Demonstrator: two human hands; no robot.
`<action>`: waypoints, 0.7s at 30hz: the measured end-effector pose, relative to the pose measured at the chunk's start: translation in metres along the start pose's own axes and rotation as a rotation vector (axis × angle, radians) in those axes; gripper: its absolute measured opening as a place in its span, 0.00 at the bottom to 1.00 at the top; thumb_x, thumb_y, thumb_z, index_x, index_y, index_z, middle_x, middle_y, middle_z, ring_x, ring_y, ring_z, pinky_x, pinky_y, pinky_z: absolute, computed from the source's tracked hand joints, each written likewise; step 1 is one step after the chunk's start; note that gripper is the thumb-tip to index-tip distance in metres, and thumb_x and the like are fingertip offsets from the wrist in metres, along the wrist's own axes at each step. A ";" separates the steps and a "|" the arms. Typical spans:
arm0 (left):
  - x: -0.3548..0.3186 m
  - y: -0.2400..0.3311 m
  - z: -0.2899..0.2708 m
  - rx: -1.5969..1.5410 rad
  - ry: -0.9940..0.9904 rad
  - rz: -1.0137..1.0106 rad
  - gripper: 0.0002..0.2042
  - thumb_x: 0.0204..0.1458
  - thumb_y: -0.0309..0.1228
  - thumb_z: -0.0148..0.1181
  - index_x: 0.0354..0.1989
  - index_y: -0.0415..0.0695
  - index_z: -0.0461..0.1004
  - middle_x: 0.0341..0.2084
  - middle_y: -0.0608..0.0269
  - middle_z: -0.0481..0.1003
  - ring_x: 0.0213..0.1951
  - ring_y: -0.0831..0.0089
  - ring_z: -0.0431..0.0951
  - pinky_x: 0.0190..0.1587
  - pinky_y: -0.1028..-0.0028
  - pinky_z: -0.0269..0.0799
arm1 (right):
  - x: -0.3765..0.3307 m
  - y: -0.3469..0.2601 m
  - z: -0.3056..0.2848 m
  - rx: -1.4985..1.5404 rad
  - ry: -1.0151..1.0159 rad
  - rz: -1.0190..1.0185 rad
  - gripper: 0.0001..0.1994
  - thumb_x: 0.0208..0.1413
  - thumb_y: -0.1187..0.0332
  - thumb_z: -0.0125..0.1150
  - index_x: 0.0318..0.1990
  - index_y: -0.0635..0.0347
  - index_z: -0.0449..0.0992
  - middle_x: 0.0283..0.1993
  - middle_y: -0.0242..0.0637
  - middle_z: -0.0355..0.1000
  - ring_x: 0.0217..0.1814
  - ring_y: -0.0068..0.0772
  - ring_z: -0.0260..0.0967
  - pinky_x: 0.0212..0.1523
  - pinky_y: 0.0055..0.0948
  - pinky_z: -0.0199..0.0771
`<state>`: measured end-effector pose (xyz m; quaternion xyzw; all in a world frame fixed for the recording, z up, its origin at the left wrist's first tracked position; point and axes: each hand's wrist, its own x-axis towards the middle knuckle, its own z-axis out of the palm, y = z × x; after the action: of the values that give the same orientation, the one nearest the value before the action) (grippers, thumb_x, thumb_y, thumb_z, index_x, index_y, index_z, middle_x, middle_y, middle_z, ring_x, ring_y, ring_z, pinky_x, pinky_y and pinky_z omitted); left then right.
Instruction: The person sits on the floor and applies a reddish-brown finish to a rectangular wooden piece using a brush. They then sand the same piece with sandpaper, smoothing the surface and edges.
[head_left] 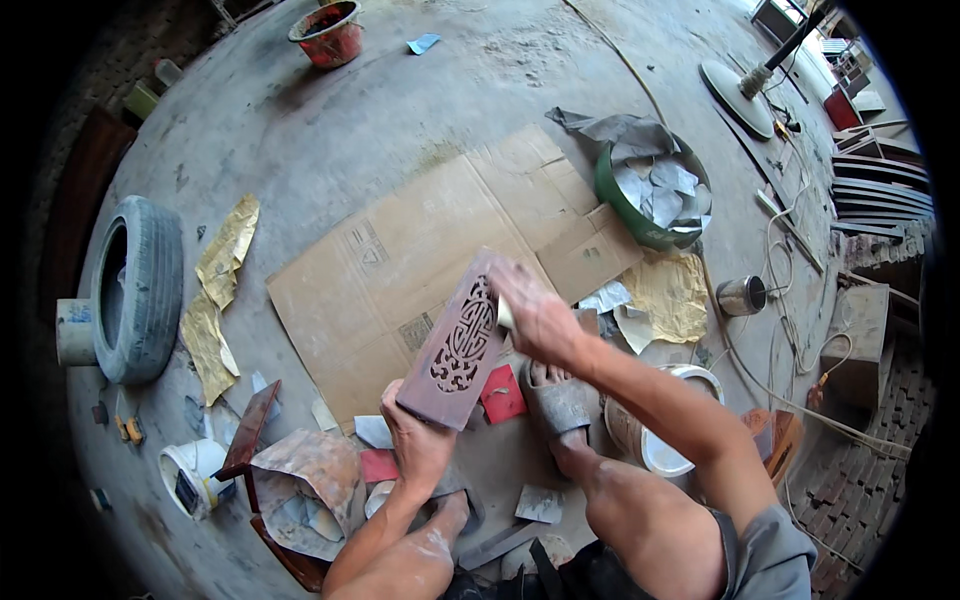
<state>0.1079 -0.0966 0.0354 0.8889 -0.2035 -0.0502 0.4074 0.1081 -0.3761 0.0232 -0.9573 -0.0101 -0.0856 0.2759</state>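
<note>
Flattened cardboard (400,260) on the floor, old tyre (135,290), green basin (640,215), red bucket (328,35)

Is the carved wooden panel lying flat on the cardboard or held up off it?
Held up. The left hand grips the carved wooden panel at its lower end, tilting it above the cardboard, while the right hand presses its upper edge.

The long wooden panel (458,345) is dull reddish brown, pierced with an openwork pattern of rounded, interlaced lines. The flattened cardboard sheet (400,260) under it is plain tan with faint grey printed marks. The round plastic basin (640,215) near the sheet's far right corner is green and holds grey crumpled papers (660,185). The small square piece (502,395) at the sheet's near edge is bright red. The old rubber tyre (140,285) is bluish grey.
</note>
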 end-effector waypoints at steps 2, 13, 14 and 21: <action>-0.003 0.000 0.002 -0.014 -0.016 0.008 0.44 0.42 0.29 0.81 0.63 0.35 0.54 0.54 0.44 0.64 0.57 0.51 0.68 0.62 0.57 0.63 | 0.001 -0.003 0.000 -0.034 0.031 0.115 0.33 0.51 0.71 0.60 0.66 0.75 0.66 0.73 0.61 0.63 0.77 0.57 0.60 0.80 0.47 0.55; -0.001 0.000 -0.001 -0.008 0.016 0.001 0.44 0.39 0.30 0.82 0.60 0.37 0.55 0.53 0.44 0.65 0.56 0.46 0.67 0.61 0.54 0.62 | -0.007 -0.026 0.005 -0.028 -0.054 -0.110 0.36 0.50 0.74 0.58 0.70 0.74 0.61 0.72 0.63 0.63 0.77 0.57 0.60 0.80 0.45 0.55; 0.001 0.001 -0.002 -0.001 0.031 0.007 0.43 0.39 0.30 0.82 0.60 0.37 0.55 0.53 0.44 0.65 0.56 0.46 0.67 0.61 0.54 0.62 | -0.005 -0.030 0.001 0.023 -0.090 -0.177 0.36 0.50 0.75 0.58 0.71 0.73 0.62 0.72 0.63 0.63 0.77 0.57 0.60 0.80 0.45 0.56; 0.002 0.010 -0.001 -0.017 0.002 -0.001 0.42 0.41 0.29 0.80 0.61 0.37 0.56 0.53 0.44 0.65 0.56 0.47 0.68 0.61 0.56 0.63 | -0.013 -0.035 0.015 0.037 0.000 -0.166 0.34 0.51 0.74 0.59 0.69 0.72 0.64 0.72 0.57 0.65 0.76 0.53 0.62 0.78 0.45 0.58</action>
<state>0.1072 -0.1027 0.0441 0.8855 -0.2025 -0.0514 0.4150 0.0950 -0.3379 0.0267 -0.9480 -0.0909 -0.1079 0.2854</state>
